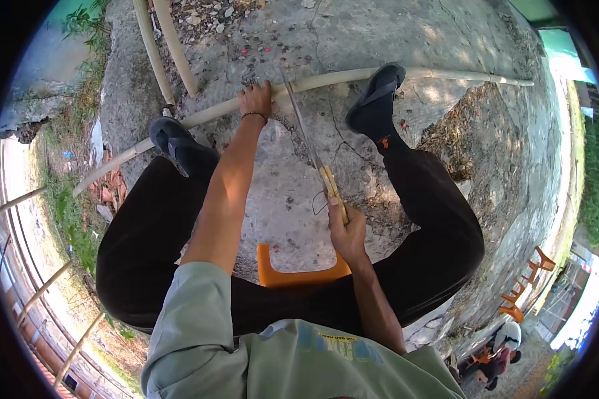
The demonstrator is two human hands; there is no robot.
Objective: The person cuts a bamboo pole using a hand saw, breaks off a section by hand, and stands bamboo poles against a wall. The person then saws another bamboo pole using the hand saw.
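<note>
A long pale pole, bamboo by its look, lies across the concrete in front of me. My left hand is wrapped around it, left of its middle. My right hand grips the yellowish handle of a handsaw. The saw's narrow blade points away from me and lies across the pole just right of my left hand, its tip past the far side. Whether the teeth have cut into the pole I cannot tell. My sandalled feet, the left and the right, rest at the pole on either side.
Beneath me is an orange plastic stool. Two more poles lie at the upper left. Cracked concrete covers the ground, with a broken dirt patch at right. Another orange chair and people are at the lower right.
</note>
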